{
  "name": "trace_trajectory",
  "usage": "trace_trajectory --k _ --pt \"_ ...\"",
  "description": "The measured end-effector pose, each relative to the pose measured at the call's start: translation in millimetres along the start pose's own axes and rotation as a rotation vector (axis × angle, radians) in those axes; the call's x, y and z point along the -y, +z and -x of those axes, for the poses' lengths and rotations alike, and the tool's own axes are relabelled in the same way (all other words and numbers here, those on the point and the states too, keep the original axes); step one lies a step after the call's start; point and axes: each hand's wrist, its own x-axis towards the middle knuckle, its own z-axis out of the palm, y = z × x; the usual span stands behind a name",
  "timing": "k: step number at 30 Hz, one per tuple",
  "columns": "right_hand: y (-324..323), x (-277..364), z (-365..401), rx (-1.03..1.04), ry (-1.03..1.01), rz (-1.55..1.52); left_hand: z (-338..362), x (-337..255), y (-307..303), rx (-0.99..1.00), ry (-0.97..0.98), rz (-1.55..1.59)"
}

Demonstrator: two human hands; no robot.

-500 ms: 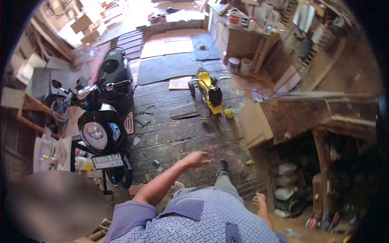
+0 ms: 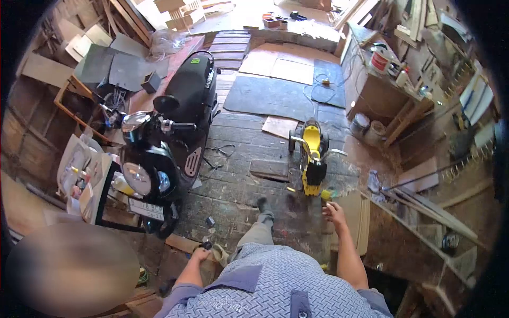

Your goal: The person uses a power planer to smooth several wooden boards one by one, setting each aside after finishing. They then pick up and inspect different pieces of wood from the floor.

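My left hand (image 2: 200, 253) hangs low at my side, beside a small dark thing (image 2: 205, 245); its fingers are mostly hidden, so a hold on that thing is unclear. My right hand (image 2: 333, 213) is held out in front on the other side, fingers loosely bent and apart, holding nothing. Just beyond it in the view stands a yellow and black child's tricycle (image 2: 313, 159) with grey handlebars. One of my feet (image 2: 262, 203), in a dark shoe, is forward on the wooden floor (image 2: 233, 196).
On the left a black scooter (image 2: 185, 100) stands near a littered side table (image 2: 87, 180). Flat boards (image 2: 268, 97) lie on the floor ahead. To the right are a cabinet (image 2: 371, 79) with a white and red bucket (image 2: 379, 60), paint cans (image 2: 360, 123) and a wooden bench (image 2: 403, 238).
My left hand has swung back toward my side, and my right hand has come forward. The view has turned left, and the tricycle and scooter appear further right and nearer.
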Motion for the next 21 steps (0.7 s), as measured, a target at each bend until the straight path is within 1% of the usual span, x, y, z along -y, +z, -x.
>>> trace_trajectory --k 2,4,5,6,8,9,10,11,12,13,14,15,16,17,18,19,20,21 --pt "40 48 -54 0.189 -0.153 0.051 -23 -27 -4 0.073 -0.029 0.089" --pt "80 93 -114 0.23 -0.19 0.101 -74 -49 -7 0.016 0.054 0.208" --pt "98 108 -142 0.26 -0.202 0.149 -83 -74 -26 -0.012 0.114 0.278" --pt "112 118 -178 0.254 -0.214 0.139 -98 -100 -45 -0.043 0.181 0.347" --pt "118 112 -259 0.101 -0.322 0.39 -132 -148 -97 -0.06 0.241 0.352" --pt "112 110 -289 0.14 -0.252 0.358 -133 -181 -132 -0.039 0.128 0.455" --pt "101 109 -312 0.083 -0.198 0.552 -127 -217 -169 -0.016 0.014 0.556" --pt "91 110 -331 0.024 -0.137 0.747 -118 -251 -203 -0.044 0.075 0.624" --pt "85 115 -340 0.012 0.012 0.647 -125 -274 -229 -0.037 0.085 0.61" --pt "77 116 -346 0.001 0.163 0.546 -131 -293 -251 -0.054 0.137 0.623" --pt "70 115 -356 -0.023 0.232 0.547 -141 -309 -269 -0.069 0.185 0.639" --pt "65 114 -369 -0.046 0.3 0.55 -169 -314 -272 -0.083 0.247 0.726" --pt "64 110 -378 -0.057 0.306 0.552 -185 -318 -273 -0.071 0.249 0.724" --pt "64 107 -390 -0.029 0.388 0.574 -202 -327 -277 -0.101 0.246 0.833" --pt "65 118 -409 0.0 0.466 0.599 -220 -345 -285 -0.133 0.242 0.947" --pt "75 135 -422 0.013 0.495 0.622 -216 -366 -297 -0.12 0.14 0.988" --pt "92 161 -431 0.029 0.523 0.644 -217 -386 -310 -0.131 0.151 0.886" --pt "84 144 -479 0.241 0.406 0.683 -219 -405 -324 -0.144 0.162 0.784"
